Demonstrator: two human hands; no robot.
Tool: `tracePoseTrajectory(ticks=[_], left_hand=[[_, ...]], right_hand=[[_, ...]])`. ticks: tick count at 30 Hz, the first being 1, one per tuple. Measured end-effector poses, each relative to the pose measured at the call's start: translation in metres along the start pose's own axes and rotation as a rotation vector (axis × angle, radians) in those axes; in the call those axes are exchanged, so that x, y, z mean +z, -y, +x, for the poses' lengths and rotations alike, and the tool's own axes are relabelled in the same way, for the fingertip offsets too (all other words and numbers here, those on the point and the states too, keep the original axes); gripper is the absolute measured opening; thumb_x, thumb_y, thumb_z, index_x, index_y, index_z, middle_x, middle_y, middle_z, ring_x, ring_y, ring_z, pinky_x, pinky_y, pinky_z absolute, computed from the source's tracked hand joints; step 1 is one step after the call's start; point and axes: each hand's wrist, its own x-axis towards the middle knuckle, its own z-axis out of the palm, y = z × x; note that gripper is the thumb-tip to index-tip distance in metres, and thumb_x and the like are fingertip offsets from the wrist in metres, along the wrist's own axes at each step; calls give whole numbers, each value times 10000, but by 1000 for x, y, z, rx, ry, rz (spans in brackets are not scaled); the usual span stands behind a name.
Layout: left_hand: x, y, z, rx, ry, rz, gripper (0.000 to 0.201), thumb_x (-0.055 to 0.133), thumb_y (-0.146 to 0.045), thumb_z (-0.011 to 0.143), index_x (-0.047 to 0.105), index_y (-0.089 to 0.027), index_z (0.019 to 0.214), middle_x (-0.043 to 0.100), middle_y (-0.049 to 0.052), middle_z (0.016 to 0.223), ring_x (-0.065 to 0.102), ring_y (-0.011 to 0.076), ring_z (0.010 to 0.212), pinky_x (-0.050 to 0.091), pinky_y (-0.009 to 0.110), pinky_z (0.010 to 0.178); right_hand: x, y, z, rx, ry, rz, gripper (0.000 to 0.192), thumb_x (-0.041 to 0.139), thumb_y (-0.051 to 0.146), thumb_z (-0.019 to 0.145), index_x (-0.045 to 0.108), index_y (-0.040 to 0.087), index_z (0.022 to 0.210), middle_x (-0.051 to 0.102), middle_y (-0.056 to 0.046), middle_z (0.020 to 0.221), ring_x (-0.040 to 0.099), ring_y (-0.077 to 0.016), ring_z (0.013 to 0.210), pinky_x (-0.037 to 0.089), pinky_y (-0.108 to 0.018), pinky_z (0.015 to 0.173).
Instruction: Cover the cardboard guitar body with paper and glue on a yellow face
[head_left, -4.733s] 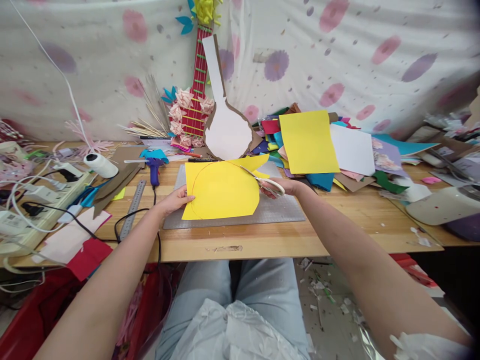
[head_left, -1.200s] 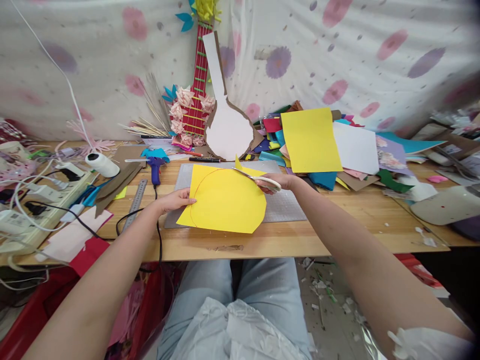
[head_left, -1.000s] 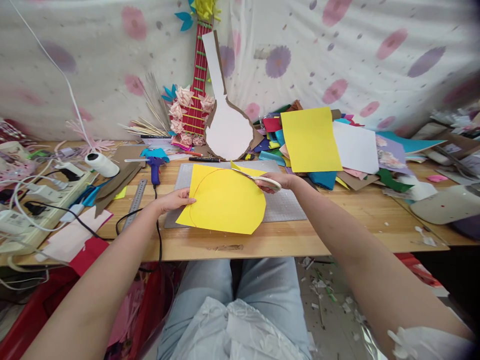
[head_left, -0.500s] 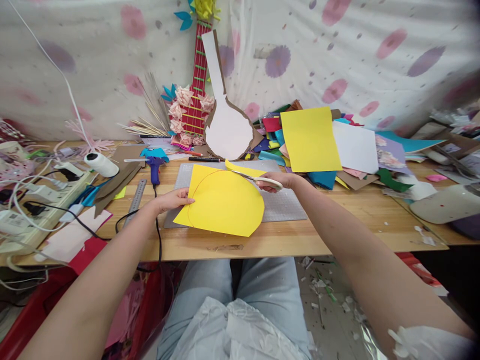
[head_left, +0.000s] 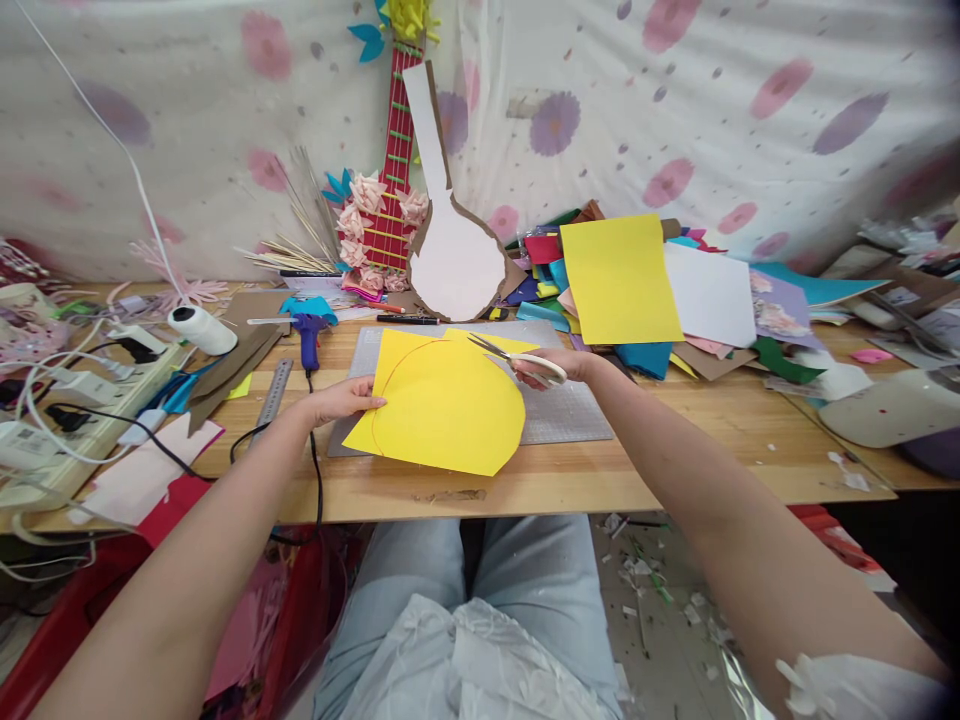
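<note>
Yellow paper (head_left: 442,405) lies between the two hands, over a grey cutting mat (head_left: 562,410) and past its near edge onto the wooden table (head_left: 675,450). A curved line is drawn on the sheet near its left side, and its right edge is already cut round. The left hand (head_left: 341,400) pinches the sheet's left edge, thumb on top and fingers under. The right hand (head_left: 566,365) is closed around the handles of scissors (head_left: 517,357); their blades stand a little apart and point left, at the sheet's far edge, where a thin yellow strip (head_left: 487,340) is parted from the sheet. Beyond the right hand sits a pile of coloured sheets (head_left: 645,290) with another yellow one on top. Beyond the left hand lie a blue glue gun (head_left: 309,330) and, just left of that hand, a metal ruler (head_left: 268,400). Farther left is a spool of white thread (head_left: 201,330). A white guitar cutout (head_left: 454,240) leans on the cloth backdrop, straight beyond the sheet.
</note>
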Motion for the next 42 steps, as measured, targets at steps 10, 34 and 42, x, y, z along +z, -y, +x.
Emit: tracePoseTrajectory(ticks=[10,34,42], left_hand=[[2,3,3,-7,19,-26,504,770,-400,581,597,-151,983,681,74,981,631,179,798,507,328,744],[9,1,0,-30,50,-109,599,769,-377,600,559,-198,1131,644,75,1141,637,193,924,504,317,818],[10,3,1,-26,43,-122,601,767,-374,604,563,-197,1141,645,82,1142,643,199,926,508,320,823]], right_hand=[[11,4,3,-62,39,-36,517,483,669,751,440,167,633,457,20,546,418,-90,499,324,-230,474],[11,-2,9,1,-32,59,514,549,668,709,426,170,670,435,32,549,416,-67,460,330,-204,431],[9,-3,10,-26,-20,77,499,534,650,735,425,168,670,432,30,566,410,-67,473,334,-211,447]])
